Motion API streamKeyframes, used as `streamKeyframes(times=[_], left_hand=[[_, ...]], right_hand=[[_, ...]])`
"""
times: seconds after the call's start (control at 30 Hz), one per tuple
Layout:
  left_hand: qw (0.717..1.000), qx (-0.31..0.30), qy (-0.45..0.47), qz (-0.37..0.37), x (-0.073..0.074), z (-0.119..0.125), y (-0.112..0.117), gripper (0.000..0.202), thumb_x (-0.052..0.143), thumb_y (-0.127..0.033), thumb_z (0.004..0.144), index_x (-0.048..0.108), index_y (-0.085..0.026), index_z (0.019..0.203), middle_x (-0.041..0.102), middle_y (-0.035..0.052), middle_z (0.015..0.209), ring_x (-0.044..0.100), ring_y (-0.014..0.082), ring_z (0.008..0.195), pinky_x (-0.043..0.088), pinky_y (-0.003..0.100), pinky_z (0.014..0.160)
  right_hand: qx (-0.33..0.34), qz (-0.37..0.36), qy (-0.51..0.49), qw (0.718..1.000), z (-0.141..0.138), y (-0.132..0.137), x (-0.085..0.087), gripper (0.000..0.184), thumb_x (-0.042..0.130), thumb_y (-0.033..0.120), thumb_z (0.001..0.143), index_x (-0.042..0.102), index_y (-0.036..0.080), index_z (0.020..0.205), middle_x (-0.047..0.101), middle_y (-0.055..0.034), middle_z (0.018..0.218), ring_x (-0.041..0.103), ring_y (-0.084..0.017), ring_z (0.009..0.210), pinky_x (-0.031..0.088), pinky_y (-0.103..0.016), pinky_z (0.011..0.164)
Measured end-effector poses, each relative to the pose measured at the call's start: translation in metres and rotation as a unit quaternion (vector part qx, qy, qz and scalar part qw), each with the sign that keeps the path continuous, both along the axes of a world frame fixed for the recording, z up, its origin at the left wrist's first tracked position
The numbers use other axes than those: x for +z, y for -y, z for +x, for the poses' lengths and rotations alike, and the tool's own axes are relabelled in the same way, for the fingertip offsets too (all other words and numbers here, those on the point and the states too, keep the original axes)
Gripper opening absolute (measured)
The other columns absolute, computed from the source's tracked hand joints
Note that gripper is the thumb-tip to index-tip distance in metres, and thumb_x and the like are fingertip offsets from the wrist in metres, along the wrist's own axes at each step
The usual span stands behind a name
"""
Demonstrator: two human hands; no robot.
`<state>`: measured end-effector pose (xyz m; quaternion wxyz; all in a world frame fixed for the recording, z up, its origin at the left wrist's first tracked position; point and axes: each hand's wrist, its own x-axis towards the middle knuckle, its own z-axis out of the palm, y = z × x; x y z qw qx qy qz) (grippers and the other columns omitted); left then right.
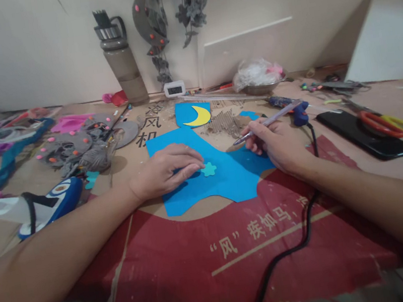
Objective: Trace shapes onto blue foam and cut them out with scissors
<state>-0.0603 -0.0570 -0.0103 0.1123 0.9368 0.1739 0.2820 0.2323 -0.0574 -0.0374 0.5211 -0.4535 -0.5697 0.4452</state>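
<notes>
Left hand (168, 171) rests on blue sheet (208, 191), against teal flower cutout (210, 169); right hand (272, 142) grips pen (280, 116); yellow crescent (203, 115) beyond.

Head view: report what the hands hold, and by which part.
The right hand holds a pen by its barrel, nearer the tip. The left hand rests on the blue sheet, at the teal flower; any grip there is unclear.

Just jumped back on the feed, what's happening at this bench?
A person's left hand rests on a blue sheet, fingertips at the edge of a small light-green flower shape. The right hand holds a pen, its tip pointing left. Beyond the sheet lies a yellow crescent on another blue piece. Scissors overlap a phone off to the right.
</notes>
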Motion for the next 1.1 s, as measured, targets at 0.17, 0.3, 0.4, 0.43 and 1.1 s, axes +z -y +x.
streamKeyframes(times=[0.17, 0.3, 0.4, 0.43, 1.1], left_hand=[[0.996, -0.032, -0.054, 0.062, -0.003, 0.003, 0.002, 0.023, 0.055, -0.027, 0.100, 0.075, -0.018, 0.106, 0.078, 0.0087, 0.110, 0.070, 0.0212, 0.104, 0.052, 0.035, 0.095], [0.994, -0.030, -0.085, 0.066, -0.003, 0.003, 0.003, 0.024, 0.054, -0.028, 0.101, 0.074, -0.018, 0.109, 0.077, 0.0090, 0.113, 0.070, 0.0214, 0.106, 0.051, 0.036, 0.097], [0.994, -0.031, -0.087, 0.066, -0.002, 0.004, 0.004, 0.024, 0.053, -0.027, 0.102, 0.074, -0.018, 0.109, 0.077, 0.0095, 0.112, 0.070, 0.0215, 0.106, 0.051, 0.037, 0.096], [0.994, -0.034, -0.084, 0.066, -0.002, 0.004, 0.004, 0.025, 0.053, -0.027, 0.102, 0.074, -0.017, 0.109, 0.078, 0.0096, 0.112, 0.070, 0.0215, 0.106, 0.051, 0.037, 0.096], [0.995, -0.060, -0.074, 0.043, -0.007, 0.004, -0.001, 0.023, 0.055, -0.024, 0.100, 0.073, -0.014, 0.111, 0.076, 0.0125, 0.115, 0.069, 0.0231, 0.109, 0.053, 0.037, 0.097]], right_hand=[[0.002, -0.002, 0.000, 1.000, -0.001, 0.000, 0.002, 0.037, 0.067, 0.055, 0.090, 0.068, 0.019, 0.082, 0.063, -0.0007, 0.061, 0.051, -0.009, 0.050, 0.035, -0.020, 0.042], [0.000, -0.007, -0.003, 1.000, -0.002, 0.001, 0.003, 0.040, 0.068, 0.058, 0.088, 0.068, 0.018, 0.082, 0.063, -0.0009, 0.061, 0.051, -0.009, 0.050, 0.035, -0.020, 0.042], [0.001, -0.007, -0.003, 1.000, -0.003, 0.002, 0.005, 0.041, 0.069, 0.059, 0.086, 0.067, 0.018, 0.081, 0.063, -0.0006, 0.060, 0.050, -0.008, 0.049, 0.034, -0.020, 0.042], [0.002, -0.008, -0.003, 1.000, -0.003, 0.002, 0.006, 0.042, 0.069, 0.059, 0.086, 0.067, 0.018, 0.081, 0.063, -0.0005, 0.060, 0.050, -0.008, 0.048, 0.034, -0.020, 0.042], [0.080, 0.016, 0.056, 0.995, -0.015, 0.017, 0.030, 0.032, 0.076, 0.047, 0.083, 0.065, 0.020, 0.095, 0.067, -0.0021, 0.075, 0.062, -0.014, 0.067, 0.047, -0.024, 0.050]])
